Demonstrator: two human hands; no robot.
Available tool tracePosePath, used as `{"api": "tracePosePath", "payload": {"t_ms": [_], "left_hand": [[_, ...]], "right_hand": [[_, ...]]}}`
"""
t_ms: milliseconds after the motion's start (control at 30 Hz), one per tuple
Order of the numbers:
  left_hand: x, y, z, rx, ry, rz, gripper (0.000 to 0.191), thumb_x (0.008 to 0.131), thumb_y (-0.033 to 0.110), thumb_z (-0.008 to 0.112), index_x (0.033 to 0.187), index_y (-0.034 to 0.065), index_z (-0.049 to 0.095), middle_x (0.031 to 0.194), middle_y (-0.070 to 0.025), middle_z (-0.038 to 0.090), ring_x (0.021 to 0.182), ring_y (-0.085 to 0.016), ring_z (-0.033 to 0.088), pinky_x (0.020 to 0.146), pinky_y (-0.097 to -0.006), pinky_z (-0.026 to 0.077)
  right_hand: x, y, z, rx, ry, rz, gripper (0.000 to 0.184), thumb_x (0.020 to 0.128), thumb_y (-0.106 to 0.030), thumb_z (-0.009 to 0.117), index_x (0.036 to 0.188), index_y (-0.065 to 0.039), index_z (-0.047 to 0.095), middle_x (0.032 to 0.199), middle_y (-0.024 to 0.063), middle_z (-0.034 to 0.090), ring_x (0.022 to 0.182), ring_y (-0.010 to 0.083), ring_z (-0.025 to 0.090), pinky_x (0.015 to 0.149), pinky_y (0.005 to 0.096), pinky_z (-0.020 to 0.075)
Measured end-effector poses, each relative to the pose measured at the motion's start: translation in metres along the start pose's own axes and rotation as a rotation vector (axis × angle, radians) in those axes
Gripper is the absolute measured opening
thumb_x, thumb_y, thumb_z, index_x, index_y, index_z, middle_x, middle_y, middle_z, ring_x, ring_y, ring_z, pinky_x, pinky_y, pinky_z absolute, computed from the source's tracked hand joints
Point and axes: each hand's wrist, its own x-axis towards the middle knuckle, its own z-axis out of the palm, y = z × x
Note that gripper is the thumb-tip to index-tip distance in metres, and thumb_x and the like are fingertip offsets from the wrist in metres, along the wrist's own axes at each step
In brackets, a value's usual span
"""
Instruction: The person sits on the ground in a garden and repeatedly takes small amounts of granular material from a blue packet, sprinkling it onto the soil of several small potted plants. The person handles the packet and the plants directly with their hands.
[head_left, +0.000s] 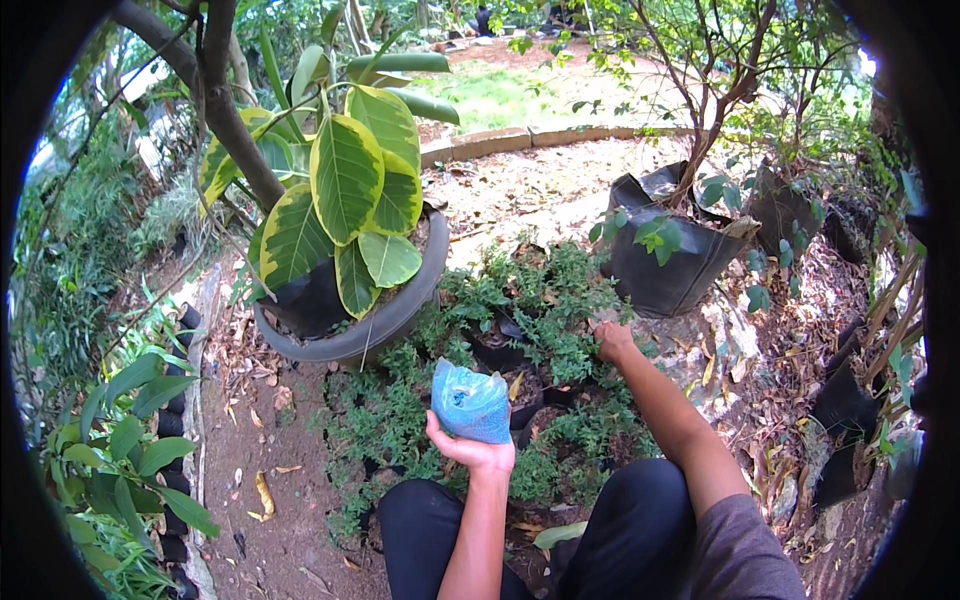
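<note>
My left hand (474, 453) holds up a clear plastic bag (471, 405) of blue granules, its top gathered and crumpled. Stretched forward to the right, my right hand (613, 339) is down among the small-leaved seedlings (555, 330); leaves partly cover its fingertips, so I cannot tell what they touch. These seedlings grow close together in black nursery bags (501, 349) on the ground before my knees. Just beyond my right hand stands a large black grow bag (664, 259) with a woody shrub in it.
A wide round planter (349, 341) with a variegated rubber plant (349, 180) stands front left. A tree branch (244, 135) slants above it. More black bags (847, 405) line the right side. A low curb (480, 144) crosses behind; leafy plants (139, 442) edge the left.
</note>
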Motion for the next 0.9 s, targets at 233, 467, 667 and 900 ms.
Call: {"api": "tracePosePath", "payload": {"t_ms": [233, 467, 667, 900], "left_hand": [[-0.001, -0.001, -0.001, -0.004, -0.007, 0.005, 0.064, 0.084, 0.069, 0.045, 0.123, 0.0213, 0.06, 0.113, -0.0045, 0.067, 0.095, -0.026, 0.067, 0.069, -0.0443, 0.055], [0.0, -0.001, 0.0, 0.002, 0.01, 0.024, 0.063, 0.085, 0.068, 0.044, 0.124, 0.0206, 0.06, 0.115, -0.0063, 0.067, 0.094, -0.026, 0.068, 0.068, -0.0441, 0.055], [-0.001, -0.004, 0.001, 0.015, 0.015, 0.02, 0.066, 0.085, 0.069, 0.043, 0.125, 0.02, 0.059, 0.115, -0.0072, 0.067, 0.094, -0.027, 0.068, 0.068, -0.0434, 0.055], [0.001, -0.009, -0.001, 0.004, -0.024, 0.029, 0.067, 0.085, 0.07, 0.042, 0.125, 0.0191, 0.059, 0.113, -0.0069, 0.067, 0.093, -0.027, 0.068, 0.067, -0.0431, 0.055]], "right_hand": [[0.001, 0.005, 0.009, 0.035, 0.055, 0.005, 0.041, 0.079, -0.019, 0.063, 0.119, -0.008, 0.064, 0.124, 0.0126, 0.063, 0.118, 0.0289, 0.06, 0.097, 0.0518, 0.0459], [0.006, 0.003, 0.017, 0.043, 0.141, -0.051, 0.033, 0.076, -0.028, 0.072, 0.105, -0.013, 0.071, 0.116, 0.0098, 0.067, 0.113, 0.0285, 0.062, 0.09, 0.0498, 0.0496], [0.002, 0.003, 0.016, 0.044, 0.188, -0.025, 0.024, 0.079, -0.021, 0.066, 0.101, -0.014, 0.071, 0.112, 0.0093, 0.069, 0.11, 0.0285, 0.064, 0.09, 0.0485, 0.0492], [-0.002, 0.002, 0.012, 0.022, 0.257, -0.026, 0.021, 0.078, -0.015, 0.063, 0.097, -0.015, 0.072, 0.103, 0.0107, 0.071, 0.105, 0.0272, 0.066, 0.087, 0.045, 0.0521]]}}
